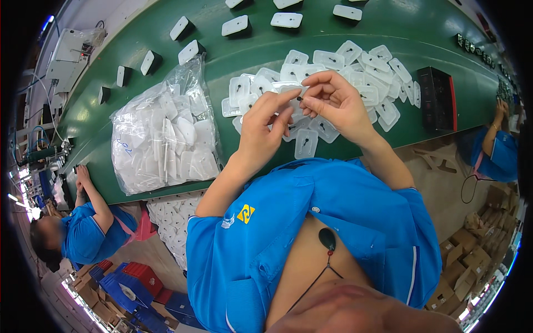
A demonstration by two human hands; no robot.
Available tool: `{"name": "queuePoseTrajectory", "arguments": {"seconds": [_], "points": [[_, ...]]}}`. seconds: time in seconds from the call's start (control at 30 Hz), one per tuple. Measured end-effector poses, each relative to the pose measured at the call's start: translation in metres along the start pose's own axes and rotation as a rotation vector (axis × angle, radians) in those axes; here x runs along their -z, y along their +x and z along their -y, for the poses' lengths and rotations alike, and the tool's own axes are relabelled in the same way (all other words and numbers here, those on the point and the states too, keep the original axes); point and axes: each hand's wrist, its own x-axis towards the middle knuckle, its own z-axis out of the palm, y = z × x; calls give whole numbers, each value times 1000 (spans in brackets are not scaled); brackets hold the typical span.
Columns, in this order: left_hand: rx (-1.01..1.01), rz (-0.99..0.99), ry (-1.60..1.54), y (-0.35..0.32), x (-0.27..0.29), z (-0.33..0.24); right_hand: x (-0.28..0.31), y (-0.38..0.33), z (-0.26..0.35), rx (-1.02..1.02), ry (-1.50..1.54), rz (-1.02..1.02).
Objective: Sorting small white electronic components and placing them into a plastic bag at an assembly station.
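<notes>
I see the long green surface (433, 33), a clear plastic bag of white parts (164, 136) near its front edge, and a heap of white plastic blister trays (355, 72). Both hands, left hand (265, 125) and right hand (337, 100), pinch one tiny dark piece (300, 98) above that heap.

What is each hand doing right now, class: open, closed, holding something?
Left hand: fingers pinched together, touching the small dark part.
Right hand: fingers curled, pinching the same small dark part above the white plastic pieces.
</notes>
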Motion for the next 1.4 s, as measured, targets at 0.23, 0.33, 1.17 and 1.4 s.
{"name": "queuePoseTrajectory", "arguments": {"seconds": [0.23,0.33,1.17,1.4], "points": [[-39,-47,33,3,-3,-4,-4,-3,0,93,-259,-18],[-30,-56,52,1,-4,-6,-3,-2,-4,153,-346,-25],[114,-206,-366,-6,-19,0,-11,-3,-8,302,-799,-159],[-2,-190,-133,-10,-15,9,-15,0,-15,213,-593,-193]]}}
